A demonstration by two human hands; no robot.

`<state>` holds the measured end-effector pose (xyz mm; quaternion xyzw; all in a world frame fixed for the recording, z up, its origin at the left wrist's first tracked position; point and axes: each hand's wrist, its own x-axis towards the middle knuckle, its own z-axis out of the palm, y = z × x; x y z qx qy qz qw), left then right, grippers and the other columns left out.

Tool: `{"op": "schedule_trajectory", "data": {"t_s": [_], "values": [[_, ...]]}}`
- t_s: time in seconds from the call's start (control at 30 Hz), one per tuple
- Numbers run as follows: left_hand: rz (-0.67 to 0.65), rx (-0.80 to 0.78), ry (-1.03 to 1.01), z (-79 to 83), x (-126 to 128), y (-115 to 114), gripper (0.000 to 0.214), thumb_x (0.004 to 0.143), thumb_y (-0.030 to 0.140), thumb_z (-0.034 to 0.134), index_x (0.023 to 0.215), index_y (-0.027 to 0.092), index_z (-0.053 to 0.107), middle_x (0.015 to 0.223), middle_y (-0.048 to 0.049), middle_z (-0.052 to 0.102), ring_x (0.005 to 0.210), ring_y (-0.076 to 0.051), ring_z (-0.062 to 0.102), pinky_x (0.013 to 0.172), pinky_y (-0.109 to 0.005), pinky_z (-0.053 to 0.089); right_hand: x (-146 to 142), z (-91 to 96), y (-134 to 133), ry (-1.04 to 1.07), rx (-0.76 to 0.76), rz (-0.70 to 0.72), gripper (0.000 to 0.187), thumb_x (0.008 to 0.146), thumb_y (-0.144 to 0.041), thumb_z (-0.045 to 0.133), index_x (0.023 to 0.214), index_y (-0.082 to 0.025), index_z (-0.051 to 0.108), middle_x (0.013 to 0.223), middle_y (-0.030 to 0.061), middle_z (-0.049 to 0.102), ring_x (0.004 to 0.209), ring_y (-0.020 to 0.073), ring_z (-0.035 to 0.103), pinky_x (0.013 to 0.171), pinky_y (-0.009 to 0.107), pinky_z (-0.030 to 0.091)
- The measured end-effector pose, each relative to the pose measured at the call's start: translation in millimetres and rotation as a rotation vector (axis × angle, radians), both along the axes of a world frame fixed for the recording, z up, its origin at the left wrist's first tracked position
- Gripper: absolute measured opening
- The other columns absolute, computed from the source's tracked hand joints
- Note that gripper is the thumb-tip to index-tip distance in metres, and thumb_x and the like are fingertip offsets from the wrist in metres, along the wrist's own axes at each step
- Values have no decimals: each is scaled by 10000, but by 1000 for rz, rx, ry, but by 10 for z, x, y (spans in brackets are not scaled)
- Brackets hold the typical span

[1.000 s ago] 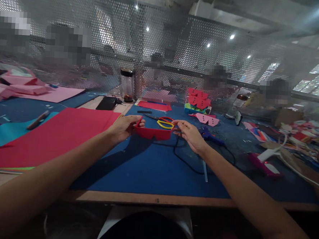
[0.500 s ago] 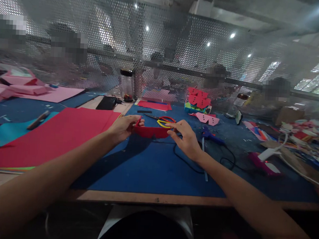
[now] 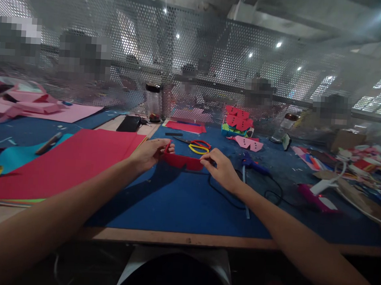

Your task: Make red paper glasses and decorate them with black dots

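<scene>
In the head view, the person's right hand (image 3: 220, 169) has shifted slightly inward, fingertips pinching the right end of a notched red paper strip (image 3: 184, 162); the left hand (image 3: 149, 153) grips its upturned left end. Held at both ends, it hangs above the blue worktop (image 3: 173, 210), back from the front edge.

A perforated metal screen (image 3: 209, 44) rises along the desk's (image 3: 179, 213) far edge. The blue desktop ends in a wooden strip (image 3: 139, 235) at the near edge. Past the far right corner, a paned window (image 3: 378, 97) lets in daylight; small white lights (image 3: 278, 44) glow below a grey, beamed ceiling (image 3: 288, 17).
</scene>
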<state>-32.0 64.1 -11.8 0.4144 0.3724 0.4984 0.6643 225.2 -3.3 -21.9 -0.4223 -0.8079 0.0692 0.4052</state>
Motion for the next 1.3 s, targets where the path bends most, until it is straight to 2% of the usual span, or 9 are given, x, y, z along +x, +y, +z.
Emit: {"op": "schedule_trajectory", "data": {"t_s": [0.37,0.5,0.87,1.03,1.17,1.3], "values": [[-1,-53,41,5,-18,6,81,818,215,692,851,141,686,888,-91,739,724,-141,677,646,-231,552,31,2,34,66,50,-53,128,942,-283,558,947,-223,671,903,31,589,867,174,588,823,308,454],[-19,-28,51,10,-19,-8,101,816,215,686,889,146,689,944,-88,739,737,-142,677,637,-236,554,59,-6,58,91,46,-60,123,942,-271,555,944,-218,666,898,27,580,853,168,586,810,299,456],[-23,-9,53,87,9,-99,117,780,225,722,867,157,685,835,-39,714,682,-127,639,647,-240,528,88,-9,84,103,14,-69,126,940,-284,547,924,-215,651,895,24,586,847,166,582,809,302,453],[-99,-13,78,77,23,-106,234,778,318,737,949,170,676,898,-62,726,737,-156,664,652,-258,535,98,-14,96,110,2,-72,132,939,-291,542,925,-214,648,889,23,585,841,165,574,801,300,453],[-163,41,76,83,41,-126,325,815,356,702,1113,236,654,910,-48,728,798,-187,682,703,-304,551,113,-21,112,126,-13,-82,138,937,-295,539,928,-210,648,893,25,593,841,164,577,796,299,457],[-217,128,76,102,54,-155,449,820,346,712,1252,315,592,1037,-34,713,874,-196,683,760,-339,558,126,-21,129,127,-29,-118,146,932,-306,538,905,-212,646,883,25,605,826,166,577,787,304,461]]}}
